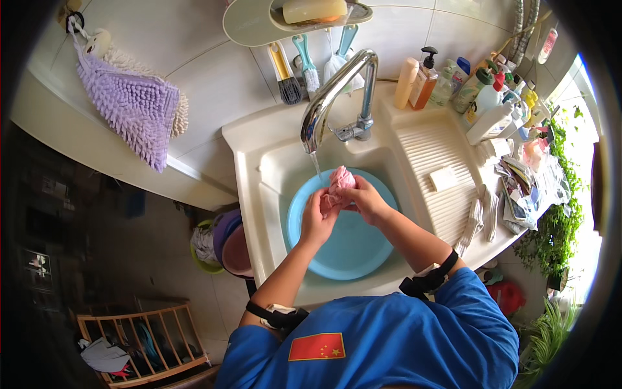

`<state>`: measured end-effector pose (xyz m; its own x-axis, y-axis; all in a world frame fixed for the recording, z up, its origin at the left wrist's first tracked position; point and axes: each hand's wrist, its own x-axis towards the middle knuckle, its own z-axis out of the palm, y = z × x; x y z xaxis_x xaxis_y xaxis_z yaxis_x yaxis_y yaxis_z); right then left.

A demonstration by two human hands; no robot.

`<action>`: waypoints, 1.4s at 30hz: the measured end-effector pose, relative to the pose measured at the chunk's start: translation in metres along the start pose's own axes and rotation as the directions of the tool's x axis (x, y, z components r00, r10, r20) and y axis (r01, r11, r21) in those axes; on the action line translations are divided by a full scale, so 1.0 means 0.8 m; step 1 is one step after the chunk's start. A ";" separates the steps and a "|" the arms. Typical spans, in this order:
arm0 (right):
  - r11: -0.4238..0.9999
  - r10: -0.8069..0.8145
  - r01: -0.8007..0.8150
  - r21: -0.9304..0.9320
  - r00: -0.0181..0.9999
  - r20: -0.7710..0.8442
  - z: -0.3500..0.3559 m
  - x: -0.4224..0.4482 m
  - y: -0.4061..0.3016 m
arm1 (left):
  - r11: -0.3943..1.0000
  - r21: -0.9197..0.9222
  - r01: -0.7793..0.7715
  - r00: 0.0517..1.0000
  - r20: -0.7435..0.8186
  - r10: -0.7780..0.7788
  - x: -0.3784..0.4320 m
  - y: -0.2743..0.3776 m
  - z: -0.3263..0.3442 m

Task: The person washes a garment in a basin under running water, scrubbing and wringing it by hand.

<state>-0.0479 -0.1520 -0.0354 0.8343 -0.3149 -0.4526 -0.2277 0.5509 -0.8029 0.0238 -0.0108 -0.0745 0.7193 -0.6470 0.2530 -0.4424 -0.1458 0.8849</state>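
A crumpled pink cloth (pixel 341 180) is bunched between my two hands, above a round light blue basin (pixel 347 248) that stands in the sink. My left hand (pixel 318 219) grips its lower left side, and my right hand (pixel 364 197) holds it from the right. Just behind the cloth, a thin stream of water runs down from the curved chrome faucet (pixel 313 116). What the cloth is exactly cannot be told from its folds.
Right of the basin, a white bar of soap (pixel 442 179) lies on the ribbed washboard (pixel 427 150) of the sink, near light-coloured socks (pixel 470 226). Several bottles (pixel 486 104) crowd the back right ledge. Brushes (pixel 306 63) hang behind the faucet, under a soap shelf (pixel 252 24).
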 end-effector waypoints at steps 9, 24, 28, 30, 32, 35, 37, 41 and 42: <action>0.946 -0.172 0.194 0.259 0.979 -0.107 0.020 0.007 -0.025 | 0.984 -0.068 0.162 0.979 0.137 -0.152 0.049 0.028 -0.012; 0.832 -0.104 0.045 0.552 0.992 0.076 0.027 0.026 -0.036 | 0.371 -0.800 0.473 0.874 0.370 -0.316 0.086 0.013 -0.046; 0.811 -0.147 0.198 0.551 0.980 -0.136 0.013 0.035 -0.030 | 0.269 -0.863 0.428 0.890 0.350 -0.293 0.082 0.004 -0.040; 0.743 -0.201 0.260 0.617 0.966 -0.166 0.001 0.042 -0.024 | 0.139 -0.913 0.385 0.892 0.329 -0.310 0.083 0.007 -0.040; 0.687 -0.203 0.248 0.683 0.968 -0.146 -0.021 0.046 -0.020 | 0.075 -0.923 0.377 0.869 0.324 -0.373 0.087 0.012 -0.046; 0.681 -0.223 0.209 0.701 0.972 -0.073 -0.013 0.039 -0.029 | 0.180 -0.885 0.429 0.862 0.341 -0.375 0.087 -0.002 -0.045; 0.699 -0.300 0.273 0.661 0.951 -0.075 -0.002 0.048 -0.028 | 0.289 -0.807 0.515 0.856 0.467 -0.223 0.086 0.011 -0.035; 0.821 -0.322 0.333 0.464 0.941 -0.107 0.041 0.051 -0.050 | 0.583 -0.645 0.493 0.868 0.414 -0.275 0.074 0.046 -0.026; 0.847 -0.336 0.350 0.399 0.936 -0.108 0.052 0.052 -0.055 | 0.591 -0.636 0.496 0.868 0.393 -0.304 0.075 0.039 -0.028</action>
<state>0.0176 -0.1570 -0.0022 0.8030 -0.5630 -0.1954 0.2997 0.6648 -0.6842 0.0651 -0.0370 -0.0230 0.5482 -0.8112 -0.2036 0.4356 0.0691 0.8975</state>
